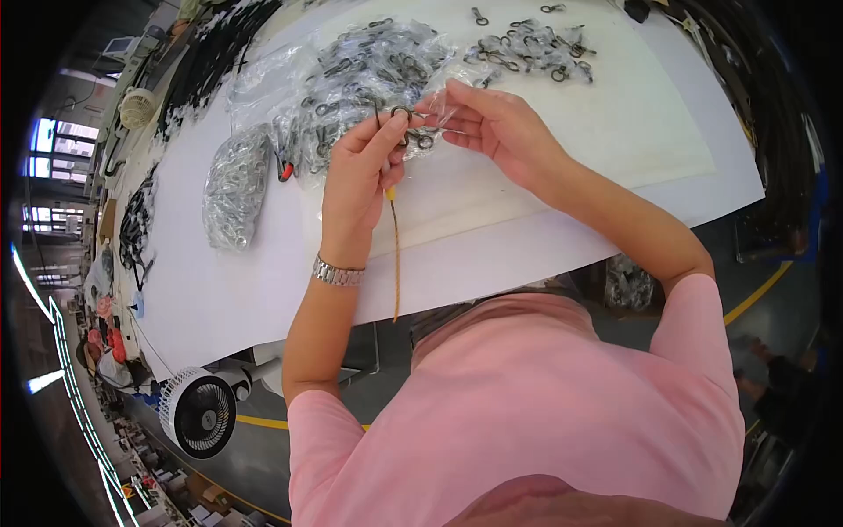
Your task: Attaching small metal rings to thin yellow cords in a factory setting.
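My left hand [358, 162], with a metal-band watch [338, 270] on its wrist, is closed on a dark metal ring clasp [401, 112]. A thin yellow tool [391, 193] with a tan cord [397, 255] hanging from it sticks out below that hand's fingers. Just to the right, my right hand [505, 132] pinches a piece of clear plastic wrap [443, 107] between thumb and fingertips; its other fingers are loosely curled. Beyond both hands lies a heap of dark clasps in clear plastic [378, 61]. Another group of wrapped clasps [531, 48] lies farther right.
A full clear plastic bag [237, 189] and a red-handled tool [286, 171] lie left of my hands on the white table [263, 307]. Black straps [215, 61] line the far left. A fan [204, 413] stands by the near left edge. Another person's dark sleeve [786, 395] shows at right.
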The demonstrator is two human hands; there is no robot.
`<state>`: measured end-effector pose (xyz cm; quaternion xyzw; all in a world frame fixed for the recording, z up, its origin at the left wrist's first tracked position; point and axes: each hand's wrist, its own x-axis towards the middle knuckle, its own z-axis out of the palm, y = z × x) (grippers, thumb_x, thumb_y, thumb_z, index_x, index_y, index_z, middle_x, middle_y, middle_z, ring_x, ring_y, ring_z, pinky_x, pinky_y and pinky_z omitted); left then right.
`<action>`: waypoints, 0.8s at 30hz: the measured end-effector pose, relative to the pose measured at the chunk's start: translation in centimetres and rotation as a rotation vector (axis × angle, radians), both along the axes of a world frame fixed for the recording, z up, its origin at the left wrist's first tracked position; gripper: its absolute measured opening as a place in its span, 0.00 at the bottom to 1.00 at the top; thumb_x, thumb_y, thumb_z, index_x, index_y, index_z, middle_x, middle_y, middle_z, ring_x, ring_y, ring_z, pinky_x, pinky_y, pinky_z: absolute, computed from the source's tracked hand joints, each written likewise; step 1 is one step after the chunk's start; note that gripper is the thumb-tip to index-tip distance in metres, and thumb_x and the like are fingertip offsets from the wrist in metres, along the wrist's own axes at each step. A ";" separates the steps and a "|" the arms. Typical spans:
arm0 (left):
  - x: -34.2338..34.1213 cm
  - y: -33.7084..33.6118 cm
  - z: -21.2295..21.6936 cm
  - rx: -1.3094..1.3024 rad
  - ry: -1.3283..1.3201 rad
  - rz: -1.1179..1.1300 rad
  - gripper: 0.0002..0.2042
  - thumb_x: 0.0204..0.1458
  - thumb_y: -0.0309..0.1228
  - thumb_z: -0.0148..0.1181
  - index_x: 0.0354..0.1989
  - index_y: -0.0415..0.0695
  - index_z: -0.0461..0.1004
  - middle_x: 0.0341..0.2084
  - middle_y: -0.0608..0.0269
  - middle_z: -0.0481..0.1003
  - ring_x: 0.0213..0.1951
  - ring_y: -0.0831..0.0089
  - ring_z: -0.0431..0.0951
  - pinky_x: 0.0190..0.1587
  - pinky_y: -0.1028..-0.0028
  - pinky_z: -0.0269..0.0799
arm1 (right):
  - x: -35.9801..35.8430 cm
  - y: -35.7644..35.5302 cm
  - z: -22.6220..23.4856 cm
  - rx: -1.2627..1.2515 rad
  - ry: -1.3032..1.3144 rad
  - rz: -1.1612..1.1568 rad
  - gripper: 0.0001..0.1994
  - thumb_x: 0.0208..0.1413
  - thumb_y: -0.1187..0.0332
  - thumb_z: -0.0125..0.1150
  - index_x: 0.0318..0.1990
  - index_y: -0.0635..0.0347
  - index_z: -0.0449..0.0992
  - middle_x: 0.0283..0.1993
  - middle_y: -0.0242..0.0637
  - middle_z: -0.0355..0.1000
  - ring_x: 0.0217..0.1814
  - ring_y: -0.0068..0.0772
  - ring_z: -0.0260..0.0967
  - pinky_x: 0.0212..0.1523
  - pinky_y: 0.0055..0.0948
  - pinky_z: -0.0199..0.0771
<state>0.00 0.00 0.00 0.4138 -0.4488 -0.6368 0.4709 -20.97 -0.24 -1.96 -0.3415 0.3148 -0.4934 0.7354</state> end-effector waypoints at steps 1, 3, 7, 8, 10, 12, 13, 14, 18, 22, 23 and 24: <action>0.3 0.0 -0.1 -0.011 -0.011 -0.043 0.12 0.65 0.32 0.63 0.47 0.35 0.80 0.34 0.70 0.78 0.26 0.87 0.66 0.20 0.84 0.54 | 0.1 0.0 -0.1 0.002 0.016 -0.028 0.19 0.72 0.54 0.55 0.54 0.61 0.79 0.55 0.35 0.81 0.59 0.26 0.77 0.59 0.28 0.73; 0.3 0.2 -0.1 -0.020 -0.020 -0.087 0.11 0.65 0.33 0.62 0.45 0.35 0.81 0.34 0.70 0.78 0.25 0.88 0.64 0.21 0.85 0.53 | 0.1 -0.2 -0.3 0.006 0.034 -0.057 0.19 0.72 0.54 0.54 0.53 0.61 0.79 0.55 0.35 0.81 0.58 0.26 0.77 0.58 0.27 0.74; -0.6 0.7 0.3 -0.051 -0.034 -0.051 0.11 0.66 0.32 0.61 0.45 0.35 0.81 0.30 0.72 0.76 0.22 0.90 0.60 0.20 0.85 0.51 | 0.0 -0.3 -0.6 0.011 0.052 -0.066 0.19 0.72 0.53 0.55 0.52 0.60 0.80 0.52 0.34 0.81 0.56 0.23 0.78 0.56 0.26 0.75; -0.7 0.7 0.2 -0.078 -0.060 -0.030 0.11 0.66 0.32 0.61 0.45 0.35 0.81 0.29 0.73 0.76 0.22 0.90 0.60 0.20 0.85 0.50 | 0.1 -0.4 -0.6 0.010 0.061 -0.067 0.19 0.71 0.52 0.56 0.51 0.60 0.80 0.52 0.33 0.82 0.55 0.23 0.77 0.56 0.26 0.75; -0.1 0.6 0.2 -0.057 -0.046 -0.049 0.10 0.65 0.31 0.62 0.46 0.35 0.82 0.30 0.72 0.77 0.21 0.90 0.60 0.20 0.85 0.50 | 0.1 -0.3 -0.5 -0.002 0.065 -0.060 0.19 0.71 0.52 0.56 0.51 0.60 0.80 0.51 0.33 0.82 0.54 0.23 0.78 0.56 0.26 0.75; -0.1 0.6 0.3 -0.036 -0.031 -0.068 0.10 0.65 0.30 0.62 0.46 0.35 0.82 0.31 0.71 0.78 0.21 0.90 0.60 0.20 0.85 0.50 | 0.2 -0.2 -0.5 -0.014 0.069 -0.055 0.19 0.71 0.52 0.56 0.51 0.60 0.81 0.50 0.32 0.82 0.52 0.23 0.78 0.56 0.27 0.75; -0.3 0.7 0.4 -0.087 -0.030 -0.032 0.10 0.64 0.29 0.63 0.47 0.36 0.82 0.30 0.70 0.79 0.20 0.90 0.61 0.20 0.86 0.51 | 0.4 -0.2 -0.5 0.000 0.054 -0.087 0.17 0.70 0.53 0.59 0.48 0.59 0.81 0.47 0.32 0.82 0.50 0.23 0.78 0.55 0.27 0.76; -0.5 0.8 0.5 -0.137 -0.030 0.004 0.09 0.64 0.28 0.63 0.47 0.36 0.82 0.30 0.69 0.81 0.20 0.90 0.61 0.21 0.86 0.51 | 0.5 -0.2 -0.6 0.015 0.039 -0.120 0.16 0.68 0.54 0.61 0.46 0.59 0.82 0.44 0.32 0.82 0.47 0.23 0.78 0.53 0.27 0.76; -0.9 1.1 0.4 -0.217 -0.165 0.084 0.09 0.63 0.28 0.63 0.48 0.37 0.82 0.31 0.66 0.83 0.20 0.90 0.62 0.21 0.86 0.52 | 0.5 0.0 -0.6 0.001 0.035 -0.089 0.17 0.68 0.54 0.61 0.47 0.60 0.82 0.43 0.32 0.82 0.47 0.23 0.78 0.52 0.26 0.77; -1.6 1.5 0.5 -0.290 -0.311 0.135 0.07 0.63 0.29 0.63 0.43 0.38 0.81 0.29 0.64 0.84 0.19 0.90 0.63 0.21 0.85 0.54 | 0.6 0.2 -0.7 -0.004 0.055 -0.084 0.18 0.70 0.54 0.59 0.49 0.61 0.81 0.46 0.33 0.82 0.48 0.24 0.79 0.54 0.27 0.77; -1.7 1.6 0.6 -0.335 -0.425 0.145 0.06 0.63 0.29 0.63 0.40 0.39 0.80 0.29 0.63 0.84 0.18 0.90 0.63 0.21 0.85 0.55 | 0.6 0.2 -0.8 -0.006 0.074 -0.076 0.19 0.71 0.54 0.57 0.52 0.62 0.80 0.49 0.33 0.82 0.50 0.24 0.79 0.55 0.26 0.77; -1.7 1.6 0.5 -0.336 -0.426 0.145 0.06 0.63 0.29 0.63 0.40 0.39 0.80 0.29 0.63 0.84 0.18 0.90 0.63 0.21 0.85 0.55 | 0.6 0.2 -0.8 -0.007 0.073 -0.076 0.19 0.71 0.54 0.57 0.52 0.62 0.80 0.49 0.33 0.82 0.50 0.24 0.79 0.55 0.26 0.77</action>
